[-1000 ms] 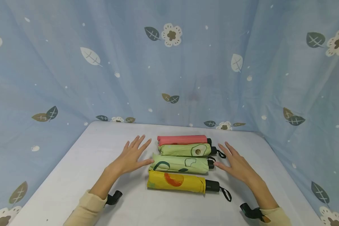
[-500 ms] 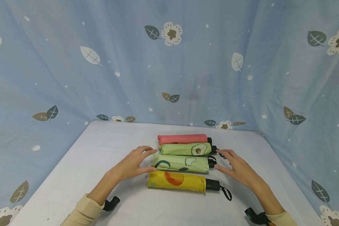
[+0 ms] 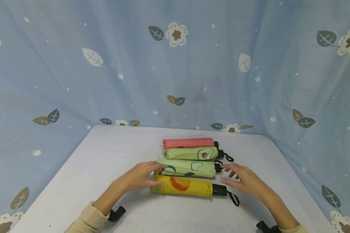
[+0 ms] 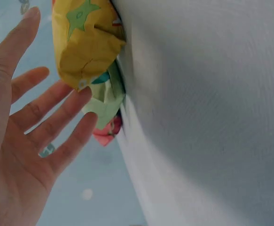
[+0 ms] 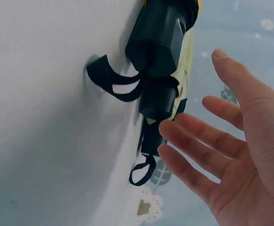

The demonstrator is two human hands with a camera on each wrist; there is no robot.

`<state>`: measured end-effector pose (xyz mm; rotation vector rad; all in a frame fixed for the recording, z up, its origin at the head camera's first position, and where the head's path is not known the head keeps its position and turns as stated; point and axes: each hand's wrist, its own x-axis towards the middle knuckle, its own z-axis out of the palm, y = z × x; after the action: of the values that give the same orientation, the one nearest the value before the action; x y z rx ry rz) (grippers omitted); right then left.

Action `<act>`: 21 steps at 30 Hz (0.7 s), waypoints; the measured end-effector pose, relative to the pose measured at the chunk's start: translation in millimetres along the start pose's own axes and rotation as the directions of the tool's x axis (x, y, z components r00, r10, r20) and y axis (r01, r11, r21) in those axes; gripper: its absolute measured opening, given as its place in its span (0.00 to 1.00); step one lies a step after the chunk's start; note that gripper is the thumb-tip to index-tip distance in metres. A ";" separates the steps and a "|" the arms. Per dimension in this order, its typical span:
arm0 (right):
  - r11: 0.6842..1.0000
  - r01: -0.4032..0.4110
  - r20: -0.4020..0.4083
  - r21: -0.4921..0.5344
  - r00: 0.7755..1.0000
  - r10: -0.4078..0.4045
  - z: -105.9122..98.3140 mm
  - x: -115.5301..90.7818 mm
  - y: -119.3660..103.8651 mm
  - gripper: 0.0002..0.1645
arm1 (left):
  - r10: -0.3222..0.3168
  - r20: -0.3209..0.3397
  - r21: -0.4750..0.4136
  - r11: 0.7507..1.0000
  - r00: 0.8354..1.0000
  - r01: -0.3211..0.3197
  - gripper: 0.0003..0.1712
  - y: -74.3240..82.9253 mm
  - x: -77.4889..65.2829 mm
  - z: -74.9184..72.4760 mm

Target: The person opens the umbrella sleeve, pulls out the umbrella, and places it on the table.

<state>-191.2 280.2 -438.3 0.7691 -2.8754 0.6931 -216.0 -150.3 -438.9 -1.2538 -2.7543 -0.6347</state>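
Observation:
Several folded umbrellas lie side by side across the table, handles to the right. Nearest is a yellow umbrella (image 3: 196,189) with an orange fruit print and a black handle. Behind it come a pale green umbrella (image 3: 204,169), a green avocado-print umbrella (image 3: 189,154) and a red umbrella (image 3: 188,143). My left hand (image 3: 140,176) hovers at the left ends of the yellow and pale green umbrellas, fingers spread in the left wrist view. My right hand (image 3: 246,181) is beside the black handles (image 5: 158,42), fingers loosely bent, holding nothing.
The umbrellas rest on a white-covered table (image 3: 119,142). A blue curtain (image 3: 134,81) with leaf and flower prints surrounds its back and sides. Black wrist straps loop from some handles, one strap (image 3: 233,198) lying on the cloth. Black devices (image 3: 116,214) sit at both wrists.
Both hands have come down and nearer the front, from beside the farther umbrellas to the nearer two. Their fingers are more bent than before. The umbrellas have not moved.

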 end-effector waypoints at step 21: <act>0.988 0.013 0.208 0.153 0.977 -0.045 10.1 -6.7 -6.1 0.34 | -0.072 0.179 -0.004 0.997 0.981 0.074 0.38 7.4 5.5 18.9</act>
<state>-182.0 274.1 -446.1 0.9566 -3.0184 0.8850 -211.9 -134.7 -452.4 -1.2772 -2.9582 -0.5685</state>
